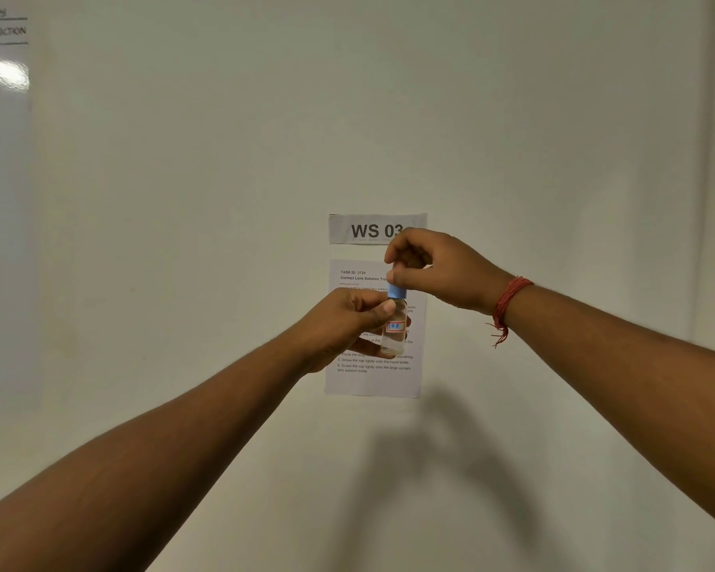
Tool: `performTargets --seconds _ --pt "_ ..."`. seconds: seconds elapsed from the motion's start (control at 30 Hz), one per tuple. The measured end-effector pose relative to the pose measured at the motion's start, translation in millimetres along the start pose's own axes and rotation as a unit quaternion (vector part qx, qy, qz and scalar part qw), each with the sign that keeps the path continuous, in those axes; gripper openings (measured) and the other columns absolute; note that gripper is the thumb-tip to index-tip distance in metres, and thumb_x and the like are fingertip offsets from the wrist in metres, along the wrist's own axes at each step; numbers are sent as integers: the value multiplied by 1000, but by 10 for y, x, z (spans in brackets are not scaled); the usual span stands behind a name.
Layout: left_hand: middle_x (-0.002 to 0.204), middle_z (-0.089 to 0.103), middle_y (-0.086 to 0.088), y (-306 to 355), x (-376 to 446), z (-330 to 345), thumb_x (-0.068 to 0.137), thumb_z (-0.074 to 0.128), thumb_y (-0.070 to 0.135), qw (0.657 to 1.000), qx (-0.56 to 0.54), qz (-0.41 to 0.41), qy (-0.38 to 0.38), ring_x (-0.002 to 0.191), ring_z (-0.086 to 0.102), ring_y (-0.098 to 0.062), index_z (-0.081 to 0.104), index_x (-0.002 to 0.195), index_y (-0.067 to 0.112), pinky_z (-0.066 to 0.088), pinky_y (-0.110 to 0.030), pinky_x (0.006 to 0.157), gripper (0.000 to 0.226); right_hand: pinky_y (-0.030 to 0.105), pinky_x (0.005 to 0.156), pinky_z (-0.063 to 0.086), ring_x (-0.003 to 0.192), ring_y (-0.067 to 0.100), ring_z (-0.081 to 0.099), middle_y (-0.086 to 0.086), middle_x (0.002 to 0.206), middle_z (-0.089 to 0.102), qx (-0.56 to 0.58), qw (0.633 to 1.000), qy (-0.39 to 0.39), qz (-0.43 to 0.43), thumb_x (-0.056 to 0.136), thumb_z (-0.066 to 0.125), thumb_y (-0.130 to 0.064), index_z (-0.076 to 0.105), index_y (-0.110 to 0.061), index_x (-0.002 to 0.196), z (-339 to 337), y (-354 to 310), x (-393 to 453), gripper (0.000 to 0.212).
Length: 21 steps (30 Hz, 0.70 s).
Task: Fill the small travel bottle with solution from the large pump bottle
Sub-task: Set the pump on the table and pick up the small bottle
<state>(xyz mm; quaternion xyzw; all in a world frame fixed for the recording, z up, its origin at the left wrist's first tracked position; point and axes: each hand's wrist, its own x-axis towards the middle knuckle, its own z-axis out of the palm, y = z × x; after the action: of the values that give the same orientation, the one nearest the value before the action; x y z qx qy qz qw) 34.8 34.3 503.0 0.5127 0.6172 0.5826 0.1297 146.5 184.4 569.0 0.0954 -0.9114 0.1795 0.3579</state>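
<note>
A: Where is the little bottle?

B: The small travel bottle [394, 328] is near the middle of the frame, a bit to the right. It is held up in front of the wall [182, 200]. It stands almost straight up. It is see-through, with a small red and blue label on its side.

A: Who holds it?

B: The left hand [347, 324] holds it. The fingers wrap round the bottle from behind and the thumb presses on the front near the neck.

A: And the other hand?

B: The right hand [430, 266] is just above it. Its thumb and fingers pinch the blue cap [397, 291] on top of the bottle. The cap sits on the bottle's neck. I cannot tell if it is tight or loose.

A: Is there anything inside?

B: It looks like clear water in there, but I cannot tell how much.

A: What is behind the hands?

B: A paper sign [372, 229] that says "WS 03", stuck on the wall. Under it is a white sheet [347, 381] with printed lines, partly hidden by the hands and bottle.

A: Anything else?

B: A red thread band [508, 299] is tied round the right wrist. A shiny white board [1, 158] is at the left edge of the frame, with writing at the upper left
</note>
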Motion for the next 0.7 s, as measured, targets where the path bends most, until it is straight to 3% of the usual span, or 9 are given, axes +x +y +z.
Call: performTargets --seconds 0.17,0.33,0.43,0.57,0.7 --pt "108 76 -12 -7 -2 -3 104 54 22 1000 -12 2 -4 103 74 -28 72 119 12 63 -44 81 26 21 67 47 69 3 54 -10 76 60 4 1000 -5 5 85 66 -19 62 -24 98 23 5 -27 15" --pt "106 77 -11 -21 -8 10 103 55 23 1000 -17 0 -6 101 74 -25 72 118 12 63 -39 77 25 32 79 55 84 14 63 -2 91 69 14 1000 -26 7 81 64 -8 61 -22 102 2 -19 -29 25" --pt "106 77 -11 -37 -5 1 103 55 23 1000 -20 1 -7 102 74 -26 71 121 10 63 -40 79 27 32 84 56 91 15 65 -4 95 69 19 1000 -20 3 83 65 -12 60 -23 103 5 1 -28 23" --pt "104 76 -10 -53 -8 -2 104 54 22 999 -28 8 -14 102 73 -25 72 118 11 62 -40 79 26 31 76 53 81 15 61 -6 87 64 -3 1000 -8 6 86 68 -26 60 -25 102 45 41 -38 18" --pt "104 76 -9 -63 4 1 104 54 23 999 -32 6 -18 100 73 -23 72 117 13 62 -39 78 24 24 69 50 72 6 56 -6 81 63 3 1000 -13 11 84 69 -19 60 -24 101 59 53 -33 20"
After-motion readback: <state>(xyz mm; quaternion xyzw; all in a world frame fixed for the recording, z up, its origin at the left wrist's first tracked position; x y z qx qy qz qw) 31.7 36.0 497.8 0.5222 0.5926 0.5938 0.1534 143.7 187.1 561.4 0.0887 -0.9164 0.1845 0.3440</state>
